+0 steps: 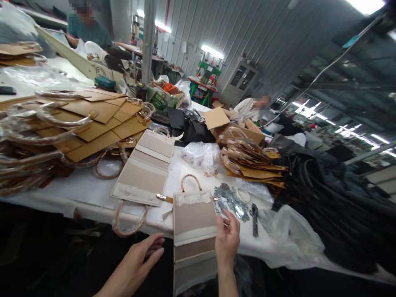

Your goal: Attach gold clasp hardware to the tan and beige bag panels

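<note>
As we look down from the head, our left hand lies just left of the beige tote bag, fingers loosely spread. Our right hand is at the bag's right edge, grip unclear, near the white table's near edge, beside metal scraps.

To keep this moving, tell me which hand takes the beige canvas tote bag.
Right, likely: the right hand is at the beige canvas tote bag's edge; the left hand sits clear of it.
</note>
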`<state>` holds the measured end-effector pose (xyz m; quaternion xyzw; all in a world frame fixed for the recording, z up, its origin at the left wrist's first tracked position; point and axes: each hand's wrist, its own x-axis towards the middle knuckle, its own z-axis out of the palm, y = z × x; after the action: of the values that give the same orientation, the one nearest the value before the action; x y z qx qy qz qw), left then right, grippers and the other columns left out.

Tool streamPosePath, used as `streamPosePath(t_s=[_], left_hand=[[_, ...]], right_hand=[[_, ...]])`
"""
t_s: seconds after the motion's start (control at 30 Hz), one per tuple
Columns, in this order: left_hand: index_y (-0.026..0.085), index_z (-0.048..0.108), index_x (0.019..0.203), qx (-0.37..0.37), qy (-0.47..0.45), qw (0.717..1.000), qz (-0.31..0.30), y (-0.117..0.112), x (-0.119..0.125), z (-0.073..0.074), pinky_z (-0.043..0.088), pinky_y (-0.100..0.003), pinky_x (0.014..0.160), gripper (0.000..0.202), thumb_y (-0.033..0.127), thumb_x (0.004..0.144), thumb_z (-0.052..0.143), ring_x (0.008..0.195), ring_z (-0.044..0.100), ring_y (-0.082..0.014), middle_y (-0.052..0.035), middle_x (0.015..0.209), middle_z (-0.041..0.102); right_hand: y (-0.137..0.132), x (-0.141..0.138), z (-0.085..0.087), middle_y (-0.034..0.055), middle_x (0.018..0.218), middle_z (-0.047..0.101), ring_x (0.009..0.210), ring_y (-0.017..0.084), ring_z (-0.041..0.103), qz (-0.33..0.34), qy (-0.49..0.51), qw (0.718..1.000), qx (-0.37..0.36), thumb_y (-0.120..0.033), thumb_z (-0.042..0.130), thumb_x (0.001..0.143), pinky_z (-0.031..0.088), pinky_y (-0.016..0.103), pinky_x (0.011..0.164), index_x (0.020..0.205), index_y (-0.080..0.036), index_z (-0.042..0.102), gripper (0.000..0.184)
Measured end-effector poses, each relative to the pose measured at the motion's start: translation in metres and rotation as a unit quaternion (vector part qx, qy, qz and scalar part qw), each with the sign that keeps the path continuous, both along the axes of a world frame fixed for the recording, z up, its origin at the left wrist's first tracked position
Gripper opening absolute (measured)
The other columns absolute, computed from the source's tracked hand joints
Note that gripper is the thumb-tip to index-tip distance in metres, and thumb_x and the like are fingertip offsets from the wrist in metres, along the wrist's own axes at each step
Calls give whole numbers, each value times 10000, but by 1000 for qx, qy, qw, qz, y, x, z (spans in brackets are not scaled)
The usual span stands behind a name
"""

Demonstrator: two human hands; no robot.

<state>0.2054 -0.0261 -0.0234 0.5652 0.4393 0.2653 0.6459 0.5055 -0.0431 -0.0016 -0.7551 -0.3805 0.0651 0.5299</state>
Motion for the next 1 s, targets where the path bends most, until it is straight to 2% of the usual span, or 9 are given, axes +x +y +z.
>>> streamPosePath(t_s=[0.2, 0.33, 0.43, 0.57, 0.63, 0.73, 0.8, 0.87, 1.0], left_hand=[[219, 651, 1369, -54, -53, 996, -51, 7, 21, 16, 484, -419, 1143, 531, 533, 940, 650, 1281, 653, -298, -129, 1392, 685], [206, 634, 1350, -51, -109, 989, -81, 8, 40, 27, 481, -388, 1126, 481, 489, 962, 636, 1294, 638, -295, -122, 1396, 682], [197, 630, 1307, -50, -111, 990, -69, 7, 46, 28, 515, -382, 1058, 448, 485, 964, 634, 1208, 681, -296, -131, 1317, 721], [172, 669, 1123, -52, -109, 990, -66, 3, 46, 32, 556, -378, 942, 388, 503, 923, 691, 1037, 728, -294, -131, 1109, 778], [174, 670, 1144, -88, -169, 980, -59, 2, 47, 38, 555, -399, 969, 435, 510, 878, 748, 1063, 726, -302, -135, 1154, 771], [175, 663, 1271, -144, -254, 956, 8, 2, 51, 49, 535, -446, 1039, 580, 526, 829, 796, 1135, 709, -328, -143, 1270, 741], [152, 690, 1275, -171, -261, 948, 58, 1, 54, 57, 539, -464, 1039, 605, 546, 826, 791, 1122, 715, -346, -149, 1227, 760], [133, 722, 1249, -184, -257, 946, 75, 1, 55, 63, 546, -474, 1031, 602, 553, 823, 790, 1093, 726, -358, -153, 1168, 780], [129, 766, 1190, -181, -256, 947, 74, -1, 53, 76, 557, -475, 1013, 575, 546, 798, 819, 1057, 737, -361, -152, 1123, 793]], right_hand=[[-3, 7, -14, 155, 1269, 696, 1109, 299, 666, 29, 29, 995, -86, -667, 592, 914, 532, 392, 952, 1329, -157, 661, 661], [4, 16, -11, 153, 1178, 743, 1038, 312, 690, 38, 55, 989, -130, -717, 647, 844, 532, 390, 928, 1279, -138, 713, 727], [11, 26, 4, 132, 1085, 772, 1001, 318, 701, 101, 83, 980, -148, -719, 652, 844, 539, 382, 902, 1188, -142, 759, 680], [9, 27, 26, 99, 1036, 769, 979, 316, 685, 174, 132, 966, -137, -701, 630, 891, 545, 354, 841, 1180, -154, 743, 629], [2, 22, 37, 79, 997, 760, 927, 293, 677, 180, 149, 965, -123, -684, 650, 894, 542, 326, 795, 1162, -163, 730, 590], [-9, 8, 54, 57, 908, 732, 829, 246, 645, 213, 151, 958, -120, -645, 682, 896, 516, 277, 715, 1051, -171, 728, 500], [-14, -1, 69, 52, 886, 716, 807, 230, 627, 258, 157, 944, -130, -622, 686, 906, 504, 264, 696, 1018, -176, 722, 461], [-15, -9, 83, 50, 895, 705, 832, 230, 621, 296, 171, 930, -133, -611, 667, 927, 509, 270, 733, 1042, -181, 713, 448], [-13, -19, 103, 31, 837, 647, 829, 216, 576, 284, 177, 933, -135, -621, 608, 961, 485, 267, 733, 973, -182, 702, 449]])
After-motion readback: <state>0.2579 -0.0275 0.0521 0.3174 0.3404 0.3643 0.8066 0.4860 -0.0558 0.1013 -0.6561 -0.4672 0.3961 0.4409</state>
